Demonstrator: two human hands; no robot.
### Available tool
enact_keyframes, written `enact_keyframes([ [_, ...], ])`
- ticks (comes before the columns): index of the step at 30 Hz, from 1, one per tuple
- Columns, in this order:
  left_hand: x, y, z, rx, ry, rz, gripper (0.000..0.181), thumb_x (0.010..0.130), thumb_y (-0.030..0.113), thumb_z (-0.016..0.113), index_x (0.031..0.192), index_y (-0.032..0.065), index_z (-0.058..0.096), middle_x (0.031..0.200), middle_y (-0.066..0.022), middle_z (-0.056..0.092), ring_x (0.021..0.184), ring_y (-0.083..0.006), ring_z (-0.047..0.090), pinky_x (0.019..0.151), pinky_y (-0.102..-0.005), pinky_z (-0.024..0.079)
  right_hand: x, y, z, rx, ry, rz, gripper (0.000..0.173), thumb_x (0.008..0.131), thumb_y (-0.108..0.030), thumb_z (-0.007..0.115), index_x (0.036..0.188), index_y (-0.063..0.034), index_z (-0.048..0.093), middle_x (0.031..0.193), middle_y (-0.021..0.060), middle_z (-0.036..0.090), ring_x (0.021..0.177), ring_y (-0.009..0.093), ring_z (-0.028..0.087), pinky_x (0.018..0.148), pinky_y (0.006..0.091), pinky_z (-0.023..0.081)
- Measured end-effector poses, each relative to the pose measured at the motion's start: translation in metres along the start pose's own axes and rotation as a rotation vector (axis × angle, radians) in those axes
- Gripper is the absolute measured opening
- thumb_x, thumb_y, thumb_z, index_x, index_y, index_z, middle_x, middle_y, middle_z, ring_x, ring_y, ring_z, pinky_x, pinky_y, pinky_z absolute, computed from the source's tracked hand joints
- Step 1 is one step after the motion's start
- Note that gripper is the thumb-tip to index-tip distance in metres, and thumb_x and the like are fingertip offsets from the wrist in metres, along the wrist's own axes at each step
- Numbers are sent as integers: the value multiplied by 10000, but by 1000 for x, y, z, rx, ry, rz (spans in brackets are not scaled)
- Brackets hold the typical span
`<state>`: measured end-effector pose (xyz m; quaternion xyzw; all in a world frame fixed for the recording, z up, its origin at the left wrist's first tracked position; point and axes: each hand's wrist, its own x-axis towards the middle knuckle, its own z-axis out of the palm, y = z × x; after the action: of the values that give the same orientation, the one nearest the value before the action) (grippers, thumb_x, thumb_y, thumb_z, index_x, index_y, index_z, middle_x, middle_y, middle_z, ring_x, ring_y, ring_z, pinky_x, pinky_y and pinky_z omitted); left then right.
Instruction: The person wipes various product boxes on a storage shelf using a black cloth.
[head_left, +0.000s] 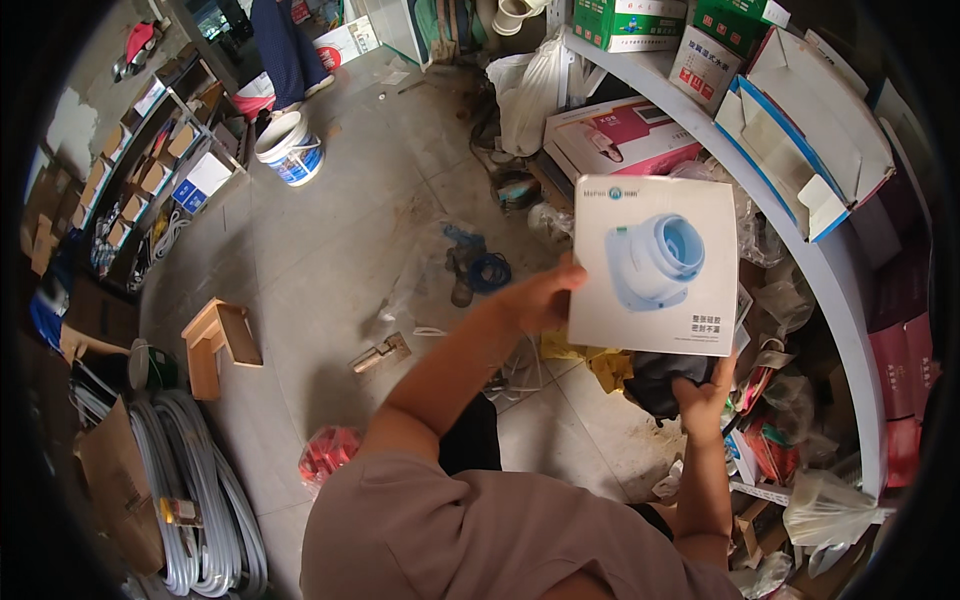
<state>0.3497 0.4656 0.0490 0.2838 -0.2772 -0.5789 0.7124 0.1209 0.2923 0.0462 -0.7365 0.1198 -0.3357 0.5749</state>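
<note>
A white cardboard box (652, 330) with a printed picture of a round blue-white fitting is held up in front of me at the right. My left hand (551, 296) grips its left side, the fingers partly hidden behind it. At the lower right corner, my right hand (705, 394) supports the box, with its fingertips hidden. Just below the box is a black plastic bag (664, 382), close to or under my right hand; whether I hold it cannot be told. Yellow plastic (600, 361) lies beside the black bag.
A metal shelf (817, 277) packed with boxes and bags curves along the right. On the floor are a white bucket (289, 154), a trowel (380, 355), a wooden piece (206, 352) and coiled grey pipes (187, 480). A person in dark trousers (281, 52) stands at the far left.
</note>
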Motion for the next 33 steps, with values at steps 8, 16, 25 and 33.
enact_keyframes([
  [8, 20, -116, -93, 97, 447, 351, 386, 828, 232, 531, 1182, 83, 493, 1125, -68, 550, 1031, -225, 553, 919, -399, 454, 12, 2, -37, -302, 311, -50, 676, 580, 61, 529, 1231, -29, 369, 1112, 102, 443, 1028, 178, 458, 930, 296, 359],
  [16, 37, -64, -42, -66, 401, 227, 875, 719, 262, 644, 1384, 98, 99, 1308, -124, 384, 1198, -275, 448, 1007, -435, 393, 47, -56, 32, -460, 79, -345, 645, 705, -332, 786, 1173, -21, 469, 1249, 171, 438, 1154, 329, 432, 1006, 431, 337],
  [25, 43, -79, -30, 53, 587, 86, 597, 792, 325, 540, 1304, 86, 347, 1253, -84, 446, 1131, -248, 495, 933, -430, 411, 127, 10, 76, -1128, 79, -389, 325, 845, -341, 588, 1138, -200, 609, 1182, 82, 570, 1007, 313, 562, 857, 442, 455],
  [33, 55, -93, -44, -64, 463, -14, 991, 681, 291, 680, 1418, 191, 25, 1330, -124, 346, 1196, -281, 434, 908, -495, 445, 92, 16, 101, -1107, -146, -420, 391, 731, -236, 675, 1104, -140, 610, 1142, 97, 568, 913, 289, 576, 775, 423, 476],
])
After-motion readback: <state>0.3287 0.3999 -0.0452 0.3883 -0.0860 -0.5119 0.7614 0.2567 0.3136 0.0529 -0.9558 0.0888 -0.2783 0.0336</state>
